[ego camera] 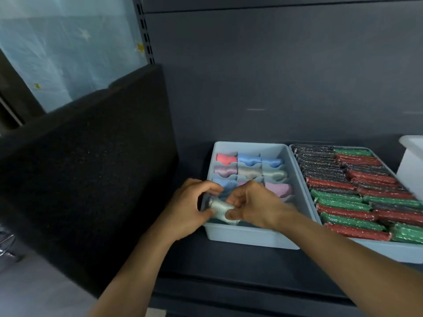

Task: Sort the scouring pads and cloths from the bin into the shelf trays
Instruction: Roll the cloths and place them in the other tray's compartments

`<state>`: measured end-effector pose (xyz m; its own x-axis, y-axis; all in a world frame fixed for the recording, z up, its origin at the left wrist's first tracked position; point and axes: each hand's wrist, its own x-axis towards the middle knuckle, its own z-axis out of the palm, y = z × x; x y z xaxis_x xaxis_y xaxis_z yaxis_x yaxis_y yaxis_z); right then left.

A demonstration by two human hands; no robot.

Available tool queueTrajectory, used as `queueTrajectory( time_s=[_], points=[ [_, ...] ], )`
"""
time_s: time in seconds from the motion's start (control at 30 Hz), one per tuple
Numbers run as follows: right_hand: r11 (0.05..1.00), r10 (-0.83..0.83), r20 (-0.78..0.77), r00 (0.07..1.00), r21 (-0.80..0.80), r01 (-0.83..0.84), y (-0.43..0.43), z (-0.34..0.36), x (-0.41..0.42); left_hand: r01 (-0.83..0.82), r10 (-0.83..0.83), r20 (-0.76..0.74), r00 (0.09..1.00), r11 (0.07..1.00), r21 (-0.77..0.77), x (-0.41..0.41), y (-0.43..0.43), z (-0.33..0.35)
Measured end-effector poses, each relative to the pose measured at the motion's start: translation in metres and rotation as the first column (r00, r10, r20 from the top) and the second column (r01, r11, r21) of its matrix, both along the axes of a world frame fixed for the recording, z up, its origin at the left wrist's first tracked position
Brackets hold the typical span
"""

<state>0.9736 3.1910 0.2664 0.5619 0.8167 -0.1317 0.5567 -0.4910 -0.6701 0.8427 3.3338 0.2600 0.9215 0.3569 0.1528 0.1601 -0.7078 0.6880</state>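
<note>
Cloth (220, 209): one pale, rolled piece, held low over the front-left cell of the divided tray (251, 239), at or just inside its rim. Whether it touches the cell floor cannot be told.

Hands: the left hand (190, 209) pinches the roll's left end between thumb and curled fingers. The right hand (254, 207) grips the right end the same way. Both are closed on the cloth.

Handling, by judgement: light, soft and limp, and likely to unroll if released early. It is not fragile and not slippery. Best held at both ends, as now, keeping the roll tight until the cell walls take it.

Surroundings: the cells behind hold other rolls (249, 171) in pink, blue, lilac and grey. Just beside the tray on its right, a second tray (389, 250) is packed with red, green and dark pads (357, 200) in rows. Both trays stand on the dark shelf (229, 266). A white container (412, 165) shows at the right edge and a black panel (91, 179) leans at the left.

Markings: no brand, label or legible writing seen on any item.
</note>
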Motion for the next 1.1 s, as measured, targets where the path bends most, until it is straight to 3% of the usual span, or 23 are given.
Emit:
queueTrajectory(
  time_s=[0.13,0.27,0.47,0.53,0.63,0.7,0.8,0.93,1.1],
  points=[
    [0.989,0.092,0.227,0.97,-0.133,-0.062,0.004,0.009,-0.004,0.017,-0.007,0.045,0.999,0.977,-0.214,-0.005,0.003,-0.011],
    [0.933,0.315,0.414,0.854,-0.299,-0.199,0.015,0.013,-0.008,-0.013,0.032,0.043,0.999,0.923,-0.384,-0.007,0.003,-0.015],
    [0.854,0.44,0.382,0.813,-0.458,-0.246,0.03,0.013,-0.012,-0.025,0.042,0.032,0.999,0.915,-0.402,-0.007,0.002,-0.015],
    [0.836,0.441,0.261,0.859,-0.468,-0.287,0.027,0.016,-0.006,-0.023,0.037,0.027,0.999,0.92,-0.391,-0.006,0.001,-0.014],
    [0.902,0.312,-0.054,0.948,-0.297,-0.314,0.012,0.025,0.003,-0.051,0.058,0.011,0.998,0.938,-0.344,-0.005,-0.002,-0.01],
    [0.975,0.197,-0.104,0.975,-0.087,-0.207,-0.004,0.035,0.007,-0.1,0.111,0.036,0.993,0.968,-0.232,-0.001,-0.009,-0.007],
    [0.985,0.063,-0.188,0.98,0.171,-0.031,-0.038,0.047,0.009,-0.124,0.142,0.124,0.982,0.982,-0.143,0.013,-0.028,0.003],
    [0.953,-0.048,-0.146,0.988,0.29,0.089,-0.095,0.05,0.028,-0.055,0.07,0.169,0.983,0.994,-0.091,0.051,-0.072,0.015],
    [0.906,-0.236,-0.004,0.972,0.362,0.221,-0.189,0.054,0.065,0.141,-0.117,0.157,0.981,0.978,-0.152,0.114,-0.157,0.024]
  ],
)
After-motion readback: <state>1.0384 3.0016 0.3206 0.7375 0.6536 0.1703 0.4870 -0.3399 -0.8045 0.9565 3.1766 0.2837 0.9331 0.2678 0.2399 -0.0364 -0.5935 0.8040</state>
